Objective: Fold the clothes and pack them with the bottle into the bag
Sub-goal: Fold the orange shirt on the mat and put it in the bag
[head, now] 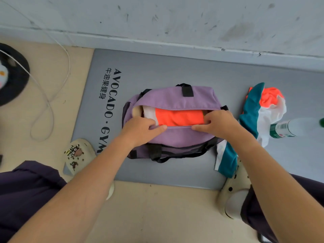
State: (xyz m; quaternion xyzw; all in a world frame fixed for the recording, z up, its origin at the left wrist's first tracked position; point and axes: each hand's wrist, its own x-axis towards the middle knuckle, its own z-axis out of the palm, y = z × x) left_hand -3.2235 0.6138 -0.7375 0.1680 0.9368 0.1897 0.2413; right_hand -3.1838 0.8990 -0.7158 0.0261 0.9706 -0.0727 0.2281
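**Both hands on the open purple bag on the gym mat**

At the far left, a round black cushion lies on the beige floor, and a thin white cable makes loops beside it. Next comes a cream slipper with small cartoon prints, resting on the near left corner of the grey mat, which carries black printed letters.

The purple bag lies in the middle of the mat with its top zipper open. Inside, a folded orange garment shows, with a white piece touching its left end.

The left hand is closed in a pinch on the near edge of the opening, at its left part. The right hand pinches the same edge at its right part, the fingers curled over the rim.

Right of the bag, an unfolded garment in teal, white and orange lies in a heap on the mat. A clear plastic bottle with a green label lies on its side just beside it, touching the cloth.
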